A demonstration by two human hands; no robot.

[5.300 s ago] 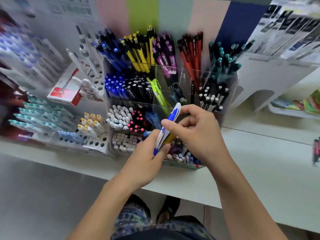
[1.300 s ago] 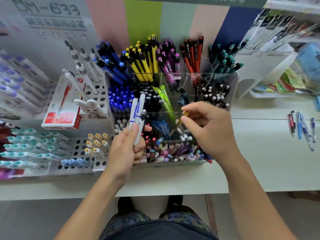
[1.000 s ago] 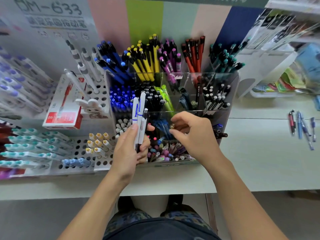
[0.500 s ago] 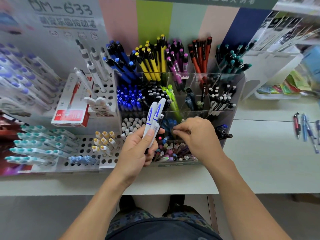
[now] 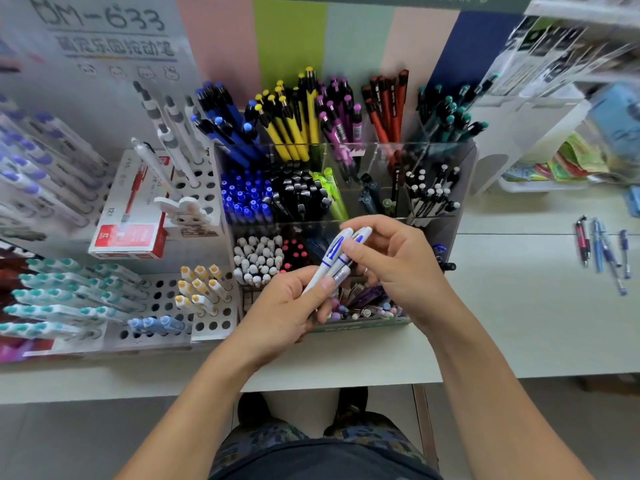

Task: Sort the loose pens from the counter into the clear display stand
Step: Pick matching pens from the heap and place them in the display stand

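Pens, white-and-blue, bunched in left hand at frame centre before clear display stand, right hand pinching one; risk: loosened bunch spilling into wrong front compartment.

Pale counter with clear display stand, loose pens, red box

Both forearms reach forward and converge at the middle. The left hand has its fingers curled and its thumb pressed on top, gripping. The right hand arches above it, index finger and thumb bent in a pinch, wrist cocked downward.
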